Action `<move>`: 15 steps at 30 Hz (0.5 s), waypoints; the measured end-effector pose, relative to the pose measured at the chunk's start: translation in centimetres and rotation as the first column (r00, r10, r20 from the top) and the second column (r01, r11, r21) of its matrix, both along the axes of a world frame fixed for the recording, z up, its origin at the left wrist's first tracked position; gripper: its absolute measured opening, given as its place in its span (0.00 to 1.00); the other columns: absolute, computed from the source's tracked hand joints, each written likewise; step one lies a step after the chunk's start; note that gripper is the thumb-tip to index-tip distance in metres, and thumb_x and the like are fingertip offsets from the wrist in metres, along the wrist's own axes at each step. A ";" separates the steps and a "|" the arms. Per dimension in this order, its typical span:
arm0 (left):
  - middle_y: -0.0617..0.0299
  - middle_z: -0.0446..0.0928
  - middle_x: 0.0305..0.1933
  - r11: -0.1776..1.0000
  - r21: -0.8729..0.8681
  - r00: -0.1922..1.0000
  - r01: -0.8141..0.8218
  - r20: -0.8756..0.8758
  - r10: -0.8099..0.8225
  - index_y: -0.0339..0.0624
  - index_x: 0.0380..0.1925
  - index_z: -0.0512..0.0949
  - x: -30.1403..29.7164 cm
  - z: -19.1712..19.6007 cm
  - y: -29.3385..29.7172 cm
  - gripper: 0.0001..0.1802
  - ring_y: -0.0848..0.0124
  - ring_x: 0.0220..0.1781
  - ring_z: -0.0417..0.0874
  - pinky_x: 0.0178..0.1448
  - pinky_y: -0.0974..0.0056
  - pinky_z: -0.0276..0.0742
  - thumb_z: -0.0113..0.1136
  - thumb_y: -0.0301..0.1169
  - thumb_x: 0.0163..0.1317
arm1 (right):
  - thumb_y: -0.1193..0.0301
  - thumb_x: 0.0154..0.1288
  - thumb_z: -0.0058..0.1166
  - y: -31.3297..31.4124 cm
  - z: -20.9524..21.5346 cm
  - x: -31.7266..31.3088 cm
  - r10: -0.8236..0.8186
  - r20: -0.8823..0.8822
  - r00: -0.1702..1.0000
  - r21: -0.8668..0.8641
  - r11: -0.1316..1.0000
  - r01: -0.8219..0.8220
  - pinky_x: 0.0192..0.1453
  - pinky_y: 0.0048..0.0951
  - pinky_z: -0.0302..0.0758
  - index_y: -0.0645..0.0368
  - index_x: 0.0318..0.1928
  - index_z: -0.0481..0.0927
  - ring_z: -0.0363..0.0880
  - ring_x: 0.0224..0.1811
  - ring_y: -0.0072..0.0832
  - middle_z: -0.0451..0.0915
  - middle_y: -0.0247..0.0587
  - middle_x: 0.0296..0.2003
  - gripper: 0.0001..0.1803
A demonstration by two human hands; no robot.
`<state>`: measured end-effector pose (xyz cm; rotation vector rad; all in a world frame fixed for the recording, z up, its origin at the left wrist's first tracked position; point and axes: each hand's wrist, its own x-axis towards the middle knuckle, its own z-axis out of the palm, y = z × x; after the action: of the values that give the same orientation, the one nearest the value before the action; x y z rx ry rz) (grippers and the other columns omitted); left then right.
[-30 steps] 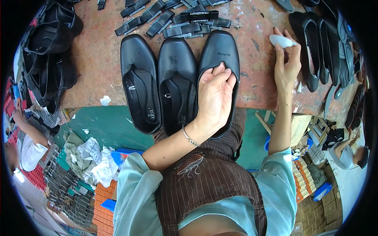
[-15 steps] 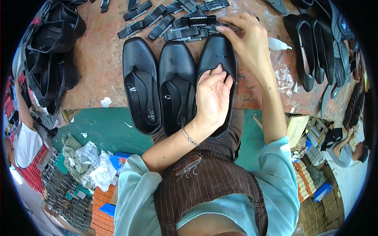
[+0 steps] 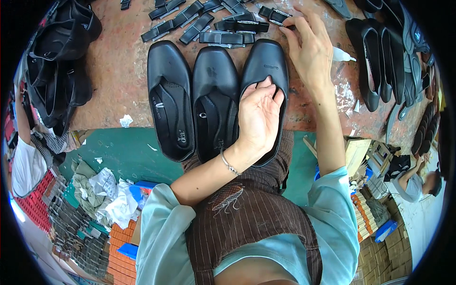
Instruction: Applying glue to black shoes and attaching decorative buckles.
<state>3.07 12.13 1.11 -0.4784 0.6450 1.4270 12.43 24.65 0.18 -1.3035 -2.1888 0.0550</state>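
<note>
Three black square-toed shoes stand side by side at the table's near edge: a left shoe [image 3: 167,59], a middle shoe [image 3: 214,66] and a right shoe [image 3: 263,54] with a short slit on its upper. My left hand [image 3: 259,116] reaches into the right shoe, fingertips tucked under the upper and thumb bent over them, holding it. Beyond the toes, my right hand [image 3: 308,50] pinches the end of a black bow [image 3: 274,15] with a shiny banded middle. Several similar bows [image 3: 228,38] lie in a loose pile beside it.
A white nozzle bottle [image 3: 343,54] lies right of my right wrist. Black shoes are stacked at the left [image 3: 59,40], and more flats [image 3: 369,61] line the right. The worn table [image 3: 114,71] has paper scraps. People sit at both sides.
My right hand has drawn one bow away from the pile, and that bow now lies apart, turned at an angle. The right shoe has shifted slightly; my left hand stays inside it.
</note>
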 end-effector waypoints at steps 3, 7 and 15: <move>0.60 0.77 0.36 0.998 -0.013 0.996 -0.054 0.068 0.055 0.39 0.25 0.72 0.0 -0.3 0.1 0.07 0.67 0.46 0.77 0.62 0.59 0.70 0.47 0.16 0.58 | 0.74 0.55 0.61 0.4 -0.1 0.5 0.048 -0.002 0.999 -0.030 0.998 -0.048 0.41 0.33 0.75 0.58 0.36 0.79 0.78 0.38 0.39 0.79 0.41 0.38 0.08; 0.61 0.77 0.36 0.998 -0.026 0.997 -0.050 0.065 0.052 0.39 0.25 0.72 -0.2 -0.4 0.0 0.06 0.68 0.46 0.77 0.62 0.59 0.69 0.49 0.18 0.58 | 0.78 0.56 0.61 -0.2 0.7 0.1 -0.111 -0.126 0.986 -0.186 0.979 0.087 0.44 0.28 0.76 0.61 0.42 0.80 0.81 0.40 0.33 0.83 0.42 0.38 0.12; 0.58 0.76 0.46 1.000 -0.019 0.999 0.005 -0.041 -0.006 0.34 0.40 0.73 0.0 0.2 0.6 0.08 0.67 0.52 0.74 0.64 0.60 0.65 0.48 0.24 0.62 | 0.81 0.50 0.62 -6.2 3.5 1.0 -0.014 -0.356 0.934 -0.358 0.926 -0.123 0.41 0.28 0.78 0.59 0.44 0.83 0.81 0.37 0.34 0.83 0.42 0.38 0.17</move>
<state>3.08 12.68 1.34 -0.4623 0.6930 1.4295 13.48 18.47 3.72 -1.3063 -1.9568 0.7109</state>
